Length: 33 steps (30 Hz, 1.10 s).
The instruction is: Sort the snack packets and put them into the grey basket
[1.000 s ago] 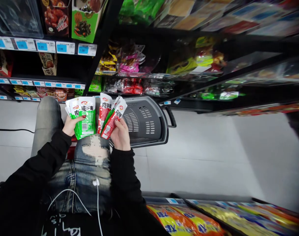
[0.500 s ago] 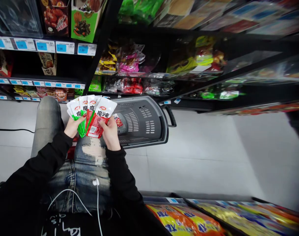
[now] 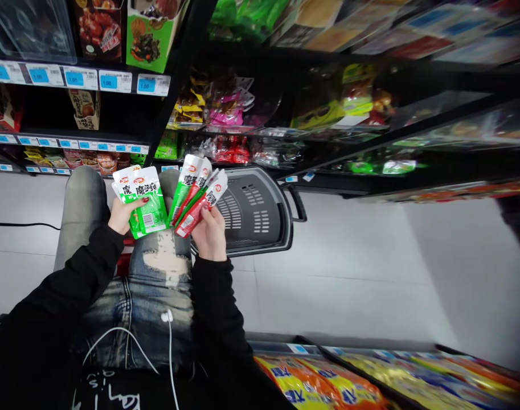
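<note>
Green-and-white packets (image 3: 151, 213) sat overlapped in the left hand (image 3: 123, 215), pinched, thumb laid across the front one. Printed tops pointed away from the person; a barcode showed low on the foremost face. Exact count hidden by the overlap.

Right hand (image 3: 212, 234) pinched a second bunch, a mixed fan (image 3: 192, 221) of red and green packets, red one foremost, thumb on its face. Fan leaned toward the right at the top. Lower edges of the two bunches lay very near each other; could not tell whether they touched. Both bunches were held above the person's knee, near a ragged tear (image 3: 168, 263) in the faded jeans (image 3: 157, 296).

Grey basket (image 3: 281, 244) stood on the pale floor (image 3: 349, 250), just beyond the right hand and partly covered by it. Its black handle (image 3: 301, 199) jutted out at the far right end.

Beyond the knees, dark shelves (image 3: 123, 118) carried snack boxes (image 3: 99, 31) over a row of price labels (image 3: 152, 85). White earphone cord (image 3: 171, 347) hung over the lap. Orange-and-yellow bags (image 3: 315, 381) lay near the lower edge of the view, to the person's right
</note>
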Motion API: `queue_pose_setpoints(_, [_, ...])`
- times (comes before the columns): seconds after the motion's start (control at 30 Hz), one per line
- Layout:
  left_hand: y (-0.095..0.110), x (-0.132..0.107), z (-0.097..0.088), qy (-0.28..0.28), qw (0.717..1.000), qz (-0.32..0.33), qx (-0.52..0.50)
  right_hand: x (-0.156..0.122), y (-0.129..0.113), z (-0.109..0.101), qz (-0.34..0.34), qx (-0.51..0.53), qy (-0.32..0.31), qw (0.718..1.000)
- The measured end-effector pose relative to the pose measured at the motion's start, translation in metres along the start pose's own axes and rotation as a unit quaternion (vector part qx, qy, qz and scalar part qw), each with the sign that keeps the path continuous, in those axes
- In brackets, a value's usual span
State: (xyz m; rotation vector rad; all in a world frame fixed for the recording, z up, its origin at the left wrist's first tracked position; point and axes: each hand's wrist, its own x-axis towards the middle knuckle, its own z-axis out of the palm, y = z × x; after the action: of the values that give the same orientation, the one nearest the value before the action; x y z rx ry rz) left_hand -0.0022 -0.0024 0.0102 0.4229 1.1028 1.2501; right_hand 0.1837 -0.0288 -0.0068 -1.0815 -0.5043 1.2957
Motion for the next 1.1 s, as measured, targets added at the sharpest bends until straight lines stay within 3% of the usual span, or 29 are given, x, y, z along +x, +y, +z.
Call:
queue_pose_setpoints(0.13, [-0.005,0.002,-0.003,-0.014,1.000,0.005,0.005,-0.007,0.006,0.016,0.042,-0.016,-0.059,0.997])
queue_pose_setpoints(0.3, [-0.007,0.003,-0.004,-0.008,1.000,0.015,0.010,-0.012,0.008,0.035,0.056,-0.031,-0.089,0.994])
queue_pose_setpoints(0.43, [-0.005,0.002,-0.002,-0.008,1.000,-0.017,-0.009,-0.009,0.011,0.035,0.060,-0.035,-0.071,0.995])
queue_pose_setpoints(0.53, [-0.003,0.001,-0.001,-0.027,0.998,-0.051,-0.009,-0.007,0.013,0.031,0.028,-0.026,-0.011,0.999])
queue_pose_setpoints(0.67, [-0.001,0.000,0.000,-0.059,0.998,-0.036,0.012,-0.002,0.008,0.017,-0.002,0.017,0.044,0.999])
queue_pose_setpoints(0.87, [0.000,-0.003,0.001,-0.069,0.997,-0.014,0.034,0.002,0.002,-0.001,0.021,0.073,0.021,0.997])
queue_pose_setpoints(1.1, [-0.005,0.001,-0.005,-0.063,0.995,0.023,0.070,-0.011,0.006,0.032,0.034,0.057,-0.051,0.997])
